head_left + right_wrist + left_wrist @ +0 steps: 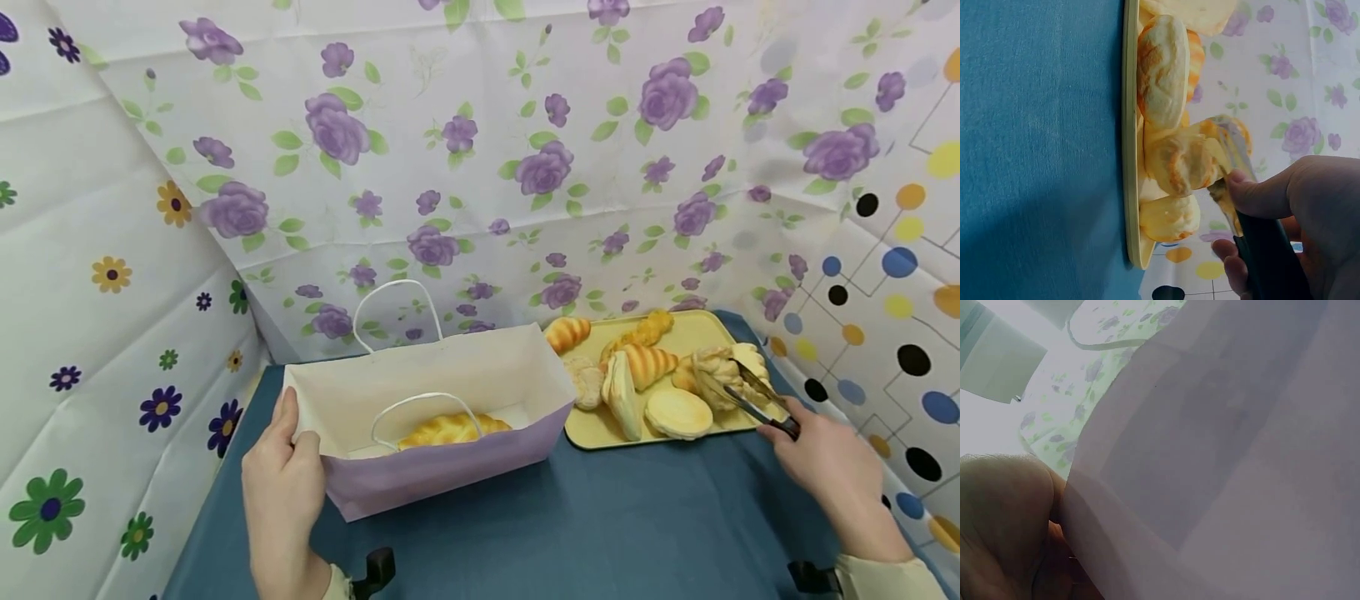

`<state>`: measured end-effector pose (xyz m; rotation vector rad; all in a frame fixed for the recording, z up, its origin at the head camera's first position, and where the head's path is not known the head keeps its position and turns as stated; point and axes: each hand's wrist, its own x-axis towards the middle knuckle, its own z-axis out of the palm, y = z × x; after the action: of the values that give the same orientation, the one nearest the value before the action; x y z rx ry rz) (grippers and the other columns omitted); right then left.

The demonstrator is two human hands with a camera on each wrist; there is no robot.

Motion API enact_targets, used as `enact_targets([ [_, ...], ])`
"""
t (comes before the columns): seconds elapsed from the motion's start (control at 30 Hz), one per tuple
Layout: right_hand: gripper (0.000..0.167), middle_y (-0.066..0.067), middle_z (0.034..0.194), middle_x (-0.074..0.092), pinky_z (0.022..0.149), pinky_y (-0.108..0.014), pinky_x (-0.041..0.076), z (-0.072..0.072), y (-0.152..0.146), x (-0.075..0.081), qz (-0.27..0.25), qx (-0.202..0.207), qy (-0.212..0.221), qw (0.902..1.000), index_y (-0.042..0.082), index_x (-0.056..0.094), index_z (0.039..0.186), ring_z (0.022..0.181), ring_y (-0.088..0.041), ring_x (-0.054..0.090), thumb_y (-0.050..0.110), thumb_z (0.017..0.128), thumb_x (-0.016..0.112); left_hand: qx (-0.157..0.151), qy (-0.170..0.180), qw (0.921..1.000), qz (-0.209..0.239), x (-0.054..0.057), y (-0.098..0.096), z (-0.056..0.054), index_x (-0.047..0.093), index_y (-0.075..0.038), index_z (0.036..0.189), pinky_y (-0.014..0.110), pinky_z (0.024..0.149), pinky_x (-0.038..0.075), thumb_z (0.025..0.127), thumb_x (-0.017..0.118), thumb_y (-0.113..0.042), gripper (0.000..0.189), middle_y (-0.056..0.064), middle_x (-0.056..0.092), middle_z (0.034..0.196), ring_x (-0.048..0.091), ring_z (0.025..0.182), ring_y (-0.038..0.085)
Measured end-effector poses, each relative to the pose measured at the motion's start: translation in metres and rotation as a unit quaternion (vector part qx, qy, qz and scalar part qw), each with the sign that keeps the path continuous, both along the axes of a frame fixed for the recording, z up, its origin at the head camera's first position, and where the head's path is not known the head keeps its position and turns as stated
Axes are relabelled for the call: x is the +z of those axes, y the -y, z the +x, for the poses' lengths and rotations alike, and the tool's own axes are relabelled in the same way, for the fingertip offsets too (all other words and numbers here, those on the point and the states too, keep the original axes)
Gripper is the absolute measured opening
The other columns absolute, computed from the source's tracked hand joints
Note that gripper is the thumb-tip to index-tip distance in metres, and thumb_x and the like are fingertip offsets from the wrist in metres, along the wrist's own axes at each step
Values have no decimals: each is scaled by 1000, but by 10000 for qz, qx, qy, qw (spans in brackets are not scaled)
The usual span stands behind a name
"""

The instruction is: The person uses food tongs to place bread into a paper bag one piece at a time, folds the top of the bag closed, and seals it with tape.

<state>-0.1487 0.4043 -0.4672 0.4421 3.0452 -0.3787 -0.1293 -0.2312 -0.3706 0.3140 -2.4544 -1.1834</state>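
My left hand (285, 492) grips the left edge of a lilac paper bag (450, 482), thumb on the near side. Through the bag's wide mouth a golden braided bread (453, 428) shows, lying at the bottom. In my right hand (832, 467) is a pair of tongs with black handles (1269, 256). Their metal tips are spread around a twisted bread roll (716, 377) at the right end of a yellow tray (693, 327). In the right wrist view the tips overlap the bread (1179, 165); I cannot tell whether they squeeze it.
Several other breads share the tray, among them a round flat one (678, 414), a long pale one (621, 396) and a striped roll (651, 365). White cord handles (397, 283) rise from the bag. A blue cloth (600, 525) covers the table; a flowered curtain (480, 167) hangs behind.
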Motion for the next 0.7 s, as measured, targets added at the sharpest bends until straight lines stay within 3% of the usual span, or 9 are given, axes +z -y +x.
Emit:
enact_targets([
  [0.1,94,-48,137,49,51,-46,44,1,-1,1,3,-6,-192,9998,-2,38,162,87,-55,63,65,100,62,15,-10,10000,-77,1,0,0,43,-7,160,39,55,32,105,40,-9,55,1,40,166,38,152,36],
  [0.37,85,-46,136,53,58,-55,45,2,4,8,91,-73,-467,9988,1,39,163,90,-57,63,52,102,68,-25,-54,10000,-78,1,-1,-1,43,-8,161,38,53,31,105,40,-9,56,2,40,167,44,148,40],
  [0.4,84,-45,133,54,57,-54,45,3,4,8,99,-54,-535,9985,1,40,163,89,-55,63,52,102,68,-21,-42,9999,-100,1,-1,-1,43,-8,161,38,56,32,105,40,-10,56,2,41,166,39,152,36],
  [0.6,76,-29,103,64,51,-47,41,5,8,6,134,133,-1042,9944,1,45,158,70,-37,60,44,102,72,-41,20,9999,-107,-1,-1,-1,43,-8,161,40,69,39,105,40,-11,56,0,40,167,38,153,32],
  [0.7,72,-21,98,65,51,-46,40,6,11,5,183,223,-1289,9912,2,48,156,68,-32,59,41,101,74,-54,43,9999,-93,-1,-1,-1,42,-9,161,38,65,37,105,40,-11,56,0,40,167,38,153,32],
])
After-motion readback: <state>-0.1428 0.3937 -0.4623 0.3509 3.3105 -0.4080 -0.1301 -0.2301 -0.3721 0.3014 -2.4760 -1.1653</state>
